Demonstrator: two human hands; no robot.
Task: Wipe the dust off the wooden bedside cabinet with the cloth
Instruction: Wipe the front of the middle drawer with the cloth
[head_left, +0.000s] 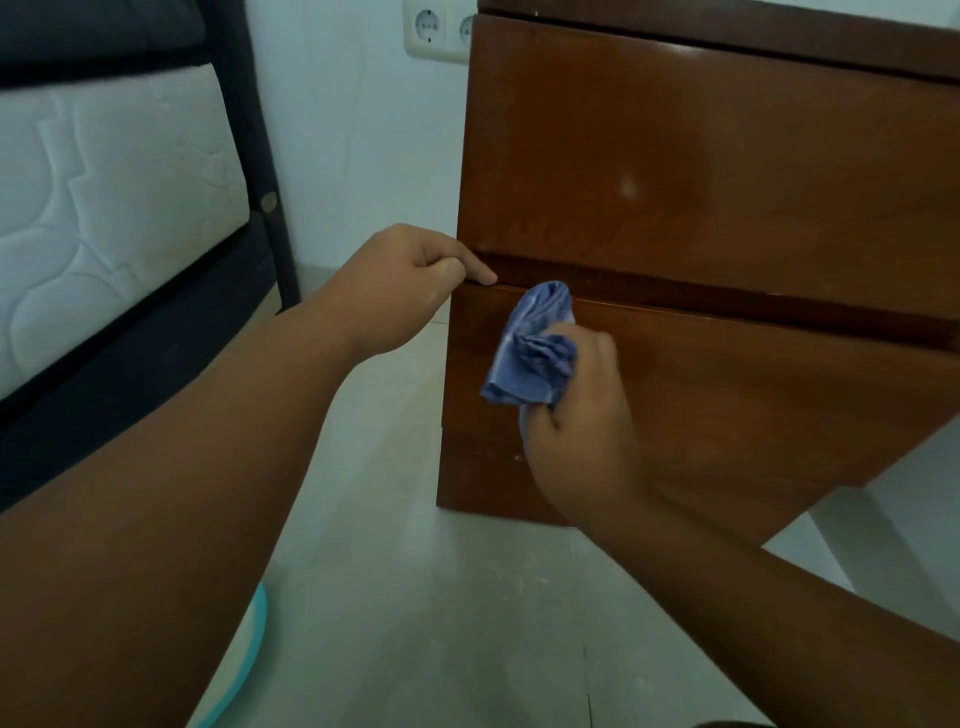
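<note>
forearms rise from the bottom corners: left hand (410, 280) curled on the cabinet (727, 156) at its left edge, mid-frame, right hand (582, 415) clutching the bunched cloth (535, 358) against the lower drawer front (753, 405), seemingly mid-wipe, rightward strokes likely next.

The cabinet (727, 156) is showing reddish-brown wood under a smooth, glossy varnish that is catching pale glare. The cloth (530, 358) is looking like soft, matt blue woven fabric, crumpling into folds. The mattress (114, 197) is showing white quilted fabric with a faint sheen, beside a dark, matt bed frame (249, 130). The floor (415, 597) is gleaming dully as smooth pale tile, and the sockets (431, 28) are looking like white plastic on a matt painted wall (363, 130).
</note>
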